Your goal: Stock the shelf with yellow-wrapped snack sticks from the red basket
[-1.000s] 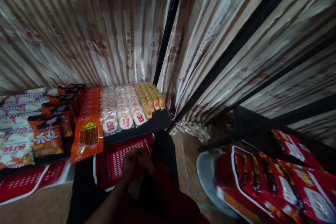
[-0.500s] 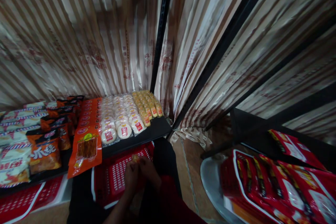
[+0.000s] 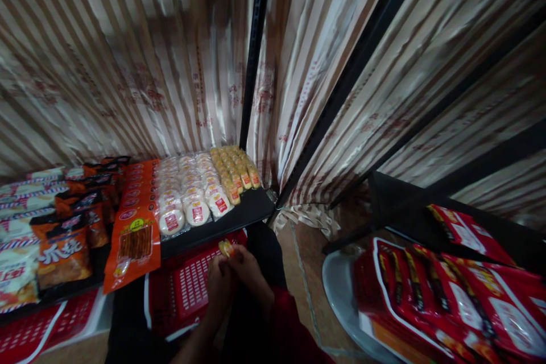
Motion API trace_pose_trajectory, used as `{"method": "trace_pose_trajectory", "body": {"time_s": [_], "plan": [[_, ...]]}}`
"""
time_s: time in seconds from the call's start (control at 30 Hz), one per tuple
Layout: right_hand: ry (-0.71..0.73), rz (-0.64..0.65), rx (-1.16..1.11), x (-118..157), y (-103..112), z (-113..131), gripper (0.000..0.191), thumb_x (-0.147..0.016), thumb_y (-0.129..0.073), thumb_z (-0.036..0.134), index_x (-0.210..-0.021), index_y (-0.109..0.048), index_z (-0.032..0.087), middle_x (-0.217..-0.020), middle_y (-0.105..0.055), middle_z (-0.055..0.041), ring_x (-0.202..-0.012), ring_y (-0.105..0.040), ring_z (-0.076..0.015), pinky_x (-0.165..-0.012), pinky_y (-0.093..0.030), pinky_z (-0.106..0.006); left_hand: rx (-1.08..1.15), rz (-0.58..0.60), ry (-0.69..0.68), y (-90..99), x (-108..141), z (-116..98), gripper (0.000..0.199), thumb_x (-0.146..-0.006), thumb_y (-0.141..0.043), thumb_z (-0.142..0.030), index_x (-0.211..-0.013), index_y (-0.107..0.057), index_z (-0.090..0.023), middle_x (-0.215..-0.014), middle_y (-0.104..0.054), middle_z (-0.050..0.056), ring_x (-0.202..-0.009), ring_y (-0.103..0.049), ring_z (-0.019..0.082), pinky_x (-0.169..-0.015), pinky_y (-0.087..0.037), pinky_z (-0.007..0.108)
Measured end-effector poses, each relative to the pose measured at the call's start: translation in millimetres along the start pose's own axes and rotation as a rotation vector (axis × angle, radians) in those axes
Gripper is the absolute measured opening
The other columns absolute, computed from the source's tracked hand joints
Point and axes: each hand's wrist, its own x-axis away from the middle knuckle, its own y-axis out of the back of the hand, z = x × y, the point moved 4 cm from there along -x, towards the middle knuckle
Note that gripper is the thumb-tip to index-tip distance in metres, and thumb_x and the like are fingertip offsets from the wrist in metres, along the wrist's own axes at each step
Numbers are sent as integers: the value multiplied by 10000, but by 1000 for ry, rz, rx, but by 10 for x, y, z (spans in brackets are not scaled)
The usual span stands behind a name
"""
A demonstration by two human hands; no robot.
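Observation:
A small yellow packet [image 3: 226, 248] with a red label is held between both hands over a red basket [image 3: 187, 284]. My left hand [image 3: 218, 278] is closed on its lower left side, and my right hand [image 3: 246, 268] pinches it from the right. On the black shelf [image 3: 251, 205] beyond stand rows of similar yellow packets [image 3: 234, 170]. To their left lie round white wrapped crackers [image 3: 197, 211], then a long orange packet [image 3: 132, 239] hanging over the shelf's front edge.
Orange and black snack bags [image 3: 63, 253] and white bags [image 3: 17, 273] fill the shelf's left end. At the right, a red basket [image 3: 377, 284] holds red packets beside a grey tub [image 3: 336, 290]. Dark metal posts [image 3: 256, 51] stand before the striped curtain [image 3: 179, 85].
The view has shifted slightly, so the shelf goods appear further left. The packet between my hands is tilted differently and shows more clearly, with my right hand a little further right.

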Motion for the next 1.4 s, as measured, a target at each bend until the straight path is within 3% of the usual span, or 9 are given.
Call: {"method": "trace_pose_trajectory", "body": {"time_s": [0.3,0.73,0.97,1.4], "plan": [[61,-39,-47,-35,196,170,340,-707,-658,358,-1021,-635,227,-996,-689,-33,-951,-638,-228,-862,-499,-340,96,-32,-78,-37,-63,-103,195,-812,-383,-355,-835,-521,-218,-882,-666,83,-868,-626,237,-779,-479,378],[61,80,-345,-88,497,510,412,-704,-655,477,-1000,-595,197,-956,-685,-62,-908,-658,-227,-825,-521,-356,226,35,-139,-145,-147,-467,199,-835,-408,-322,-936,-531,-201,-911,-665,71,-840,-629,198,-780,-483,331],[100,-110,-224,-275,624,360,396,-681,-678,420,-992,-624,181,-993,-661,-83,-908,-636,-222,-814,-528,-359,143,114,-153,-183,-271,-632,248,-840,-374,-283,-964,-571,-199,-982,-642,70,-907,-600,201,-825,-461,328],[213,-299,-74,-636,738,352,387,-736,-617,295,-1105,-584,183,-1061,-610,-87,-909,-617,-178,-787,-545,-310,69,61,-212,-266,-520,-971,307,-778,-409,-157,-993,-628,-165,-994,-638,81,-935,-591,185,-877,-457,310]]}}
